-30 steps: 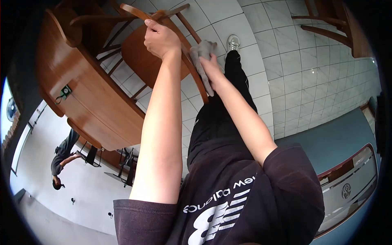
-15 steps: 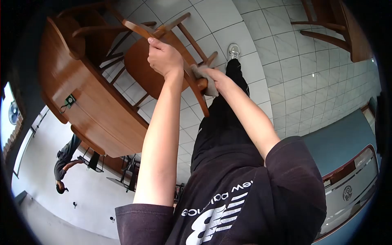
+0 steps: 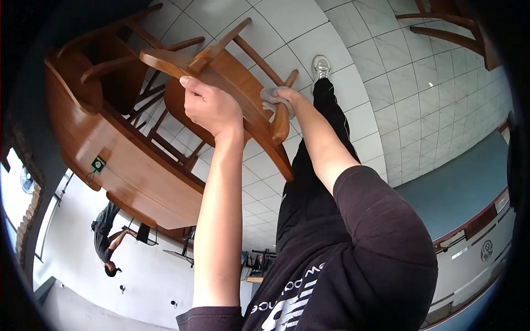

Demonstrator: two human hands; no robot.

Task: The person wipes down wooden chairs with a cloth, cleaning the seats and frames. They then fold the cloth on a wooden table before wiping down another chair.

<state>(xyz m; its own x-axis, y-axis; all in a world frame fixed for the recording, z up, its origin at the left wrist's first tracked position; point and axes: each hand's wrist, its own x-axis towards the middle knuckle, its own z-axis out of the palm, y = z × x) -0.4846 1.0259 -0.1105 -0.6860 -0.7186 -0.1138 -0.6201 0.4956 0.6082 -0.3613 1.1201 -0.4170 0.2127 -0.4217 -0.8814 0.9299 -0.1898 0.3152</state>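
Observation:
A brown wooden chair [image 3: 237, 74] is just in front of me, its curved backrest rail crossing the view at a slant. My left hand [image 3: 212, 107] is closed around that rail near its middle. On the right side of the chair, my right hand [image 3: 287, 95] holds a grey cloth [image 3: 270, 99] wrapped against a wooden armrest [image 3: 280, 127]. The armrest's rounded end sticks out past the cloth. My right fingers are partly hidden by the cloth.
A long wooden table [image 3: 132, 165] stands at left, with a small green tag [image 3: 98, 164] on it. Another wooden chair [image 3: 105, 71] is tucked beside it. A further chair [image 3: 458, 33] is at upper right. Another person [image 3: 106, 243] stands beyond the table.
The cloth in my right hand has slid along the armrest, away from its rounded end, which now shows more. My left hand stays on the rail. The whole view has shifted slightly.

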